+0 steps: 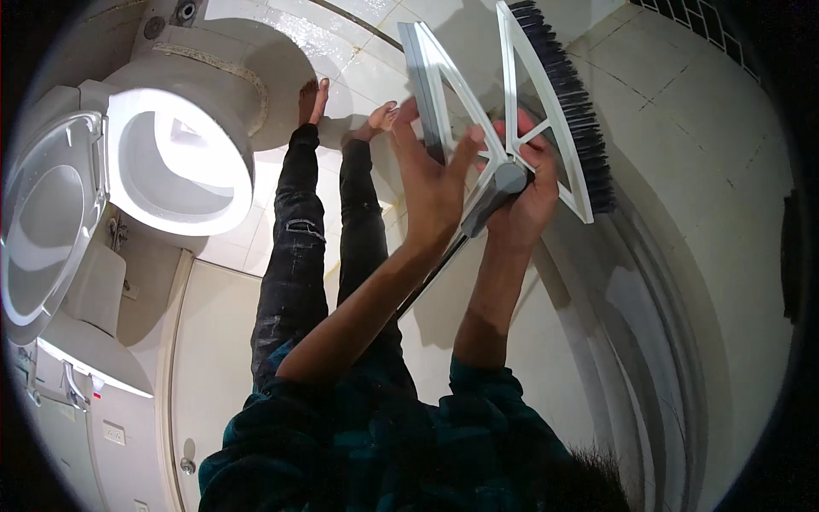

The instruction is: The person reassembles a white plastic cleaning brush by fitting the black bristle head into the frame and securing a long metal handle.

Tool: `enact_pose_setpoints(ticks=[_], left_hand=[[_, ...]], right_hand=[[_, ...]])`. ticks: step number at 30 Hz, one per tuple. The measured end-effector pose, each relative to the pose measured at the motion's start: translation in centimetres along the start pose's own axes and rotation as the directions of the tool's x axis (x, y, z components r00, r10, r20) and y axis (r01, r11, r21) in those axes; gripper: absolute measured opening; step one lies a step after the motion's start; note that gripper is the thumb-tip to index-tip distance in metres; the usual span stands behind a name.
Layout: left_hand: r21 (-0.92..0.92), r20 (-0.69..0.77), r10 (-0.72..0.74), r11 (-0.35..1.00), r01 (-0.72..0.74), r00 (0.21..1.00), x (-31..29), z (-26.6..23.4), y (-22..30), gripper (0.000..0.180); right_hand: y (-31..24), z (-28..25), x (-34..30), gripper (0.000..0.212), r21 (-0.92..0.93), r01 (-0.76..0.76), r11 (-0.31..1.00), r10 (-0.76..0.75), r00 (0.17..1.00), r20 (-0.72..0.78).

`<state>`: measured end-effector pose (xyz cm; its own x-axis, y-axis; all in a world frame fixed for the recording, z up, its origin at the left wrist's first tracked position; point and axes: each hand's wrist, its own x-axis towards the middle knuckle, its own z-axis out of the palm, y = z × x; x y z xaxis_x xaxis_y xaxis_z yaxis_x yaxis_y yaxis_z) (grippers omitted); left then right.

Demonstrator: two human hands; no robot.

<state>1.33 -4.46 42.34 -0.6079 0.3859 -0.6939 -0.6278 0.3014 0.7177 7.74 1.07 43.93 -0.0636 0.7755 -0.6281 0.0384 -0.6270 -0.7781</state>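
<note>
I hold a V-shaped floor brush head [512,94] up in front of me: a white frame with a row of dark bristles [576,102] on its right arm and a grey blade on its left arm. My left hand [431,179] presses flat against the left arm of the frame. My right hand [529,192] wraps the grey joint [499,188] where the frame meets the dark handle [431,277]. The handle runs down between my forearms. Below are my legs in black trousers and my bare feet [345,107].
A white toilet [183,162] with its lid [47,213] raised stands at the left. The floor [341,51] is wet white tile. A white tiled wall [699,171] is at the right, a pale door or panel [213,358] at the lower left.
</note>
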Motion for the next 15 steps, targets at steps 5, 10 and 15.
enact_pose_setpoints(ticks=[5,10,15], left_hand=[[0.416,0.512,0.485,0.583,-0.698,0.709,-0.4,-0.7,3.0,0.068],[0.409,0.726,0.272,0.567,-0.714,0.632,1.3,-0.4,2.3,0.085],[0.417,0.796,0.165,0.548,-0.725,0.582,2.0,0.4,2.9,0.077]], right_hand=[[0.1,-0.7,0.1,0.036,-0.089,-0.079,0.993,0.080,0.997,0.002],[1.5,-1.2,0.6,0.026,-0.168,0.276,0.946,-0.252,0.956,0.151],[1.2,-1.4,0.4,0.032,-0.001,0.032,0.999,-0.032,0.999,-0.011]])
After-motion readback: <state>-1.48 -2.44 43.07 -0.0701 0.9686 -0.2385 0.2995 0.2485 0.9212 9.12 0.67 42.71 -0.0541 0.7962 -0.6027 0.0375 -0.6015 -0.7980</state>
